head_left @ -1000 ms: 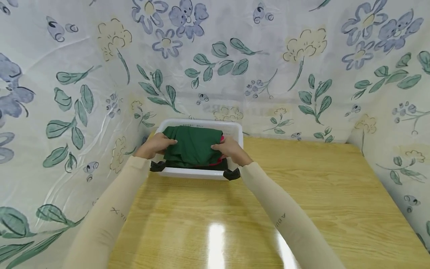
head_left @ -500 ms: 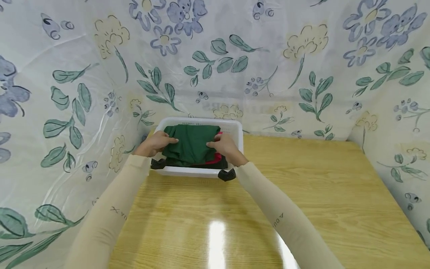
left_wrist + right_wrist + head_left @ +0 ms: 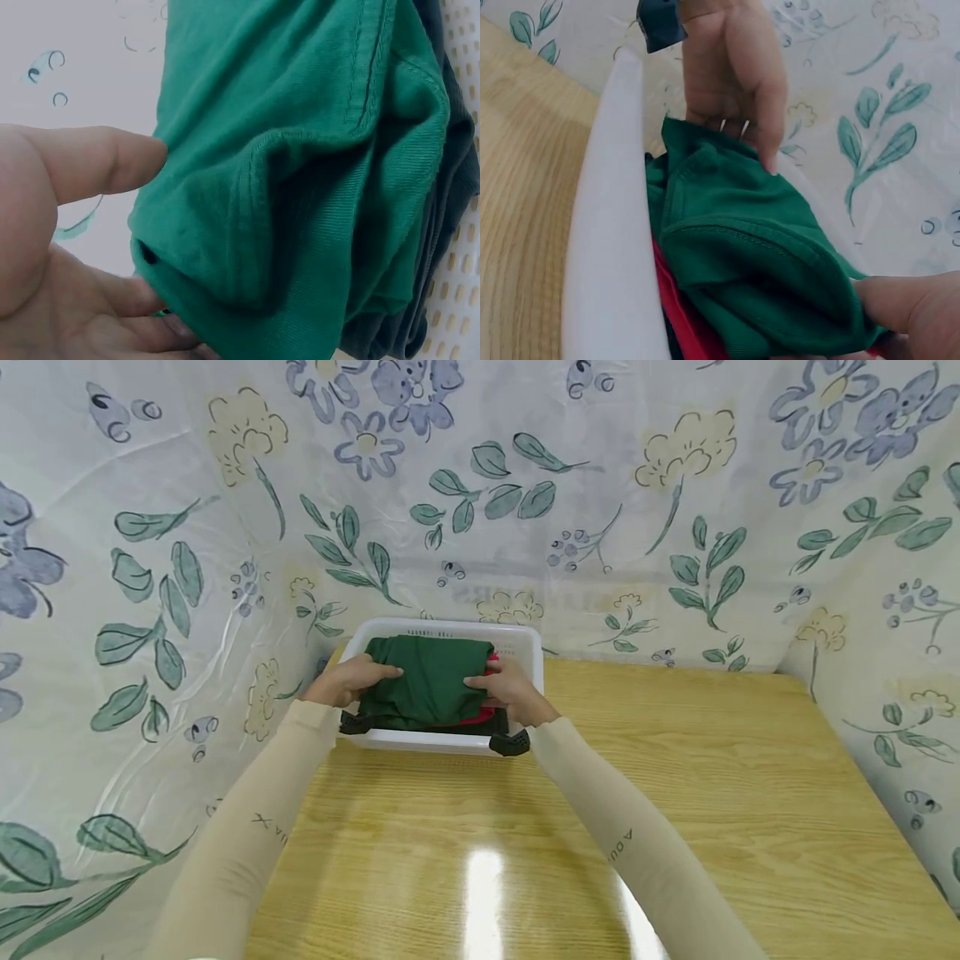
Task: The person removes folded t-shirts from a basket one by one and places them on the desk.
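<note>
A folded green garment (image 3: 427,681) lies on top of other clothes inside a white plastic basket (image 3: 420,742). My left hand (image 3: 348,680) holds its left edge, the thumb on top and the fingers under the cloth, as the left wrist view shows. Opposite, my right hand (image 3: 515,691) grips the right side, its thumb (image 3: 889,296) pressed against the green fold and its fingers mostly hidden below. Red cloth (image 3: 686,315) peeks out beneath the green one. Dark cloth (image 3: 442,195) lies lower in the stack.
The basket stands on a wooden table (image 3: 420,827), at its far left, close to the floral-patterned sheeting (image 3: 450,552) behind and to the left. Table surface (image 3: 712,760) extends to the right and toward me. A dark wrist device (image 3: 510,743) sits on my right wrist.
The right hand shifted slightly left with the green garment's edge, then back a little right, and more red cloth shows underneath. The left hand keeps its hold, nearly unmoved.
</note>
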Tool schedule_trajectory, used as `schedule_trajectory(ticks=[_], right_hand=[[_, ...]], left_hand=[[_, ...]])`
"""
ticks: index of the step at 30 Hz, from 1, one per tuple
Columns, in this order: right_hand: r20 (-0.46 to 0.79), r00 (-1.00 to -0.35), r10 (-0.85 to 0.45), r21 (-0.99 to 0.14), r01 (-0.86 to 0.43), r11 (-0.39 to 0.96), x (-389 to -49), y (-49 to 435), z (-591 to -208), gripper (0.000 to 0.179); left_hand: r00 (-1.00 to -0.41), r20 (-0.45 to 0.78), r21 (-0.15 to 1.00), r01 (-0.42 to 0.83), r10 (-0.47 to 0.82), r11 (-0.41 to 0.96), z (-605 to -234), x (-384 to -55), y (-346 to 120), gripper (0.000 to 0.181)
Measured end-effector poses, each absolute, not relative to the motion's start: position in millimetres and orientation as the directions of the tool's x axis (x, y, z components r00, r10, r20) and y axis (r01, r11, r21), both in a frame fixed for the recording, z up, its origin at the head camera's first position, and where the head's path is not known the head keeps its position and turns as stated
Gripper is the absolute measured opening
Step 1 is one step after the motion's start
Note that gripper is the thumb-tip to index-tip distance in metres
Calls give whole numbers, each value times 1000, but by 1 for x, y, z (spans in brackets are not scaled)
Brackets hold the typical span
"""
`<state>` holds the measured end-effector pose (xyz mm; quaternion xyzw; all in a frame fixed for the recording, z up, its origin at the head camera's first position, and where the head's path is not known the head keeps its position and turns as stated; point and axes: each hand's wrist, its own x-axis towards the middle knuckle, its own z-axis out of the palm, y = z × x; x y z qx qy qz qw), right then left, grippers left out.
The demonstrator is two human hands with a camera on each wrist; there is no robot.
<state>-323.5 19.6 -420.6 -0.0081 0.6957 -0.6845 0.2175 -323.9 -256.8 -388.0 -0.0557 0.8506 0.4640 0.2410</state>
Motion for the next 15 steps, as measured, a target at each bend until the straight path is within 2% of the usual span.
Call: schedule_trajectory(ticks=[4,8,11,15], right_hand=[[-281,-907,-312,-959,276,63,-322,17,-422,60],[-254,-917,-308,-967,236,94,-319,15,-423,57],[-227,-927,-300,-972,199,122,-317,15,-423,56],[-198,-942,-270,-975,162,149,-315,13,-420,56]], left_hand=[[-887,-448,796,-339,111,502,-389,-326,-260,82],[-890,-443,852,-378,112,362,-391,-328,-261,52],[-896,-431,866,-376,110,328,-390,-330,-262,26],[-905,-407,874,-348,120,339,-389,-331,-261,21]])
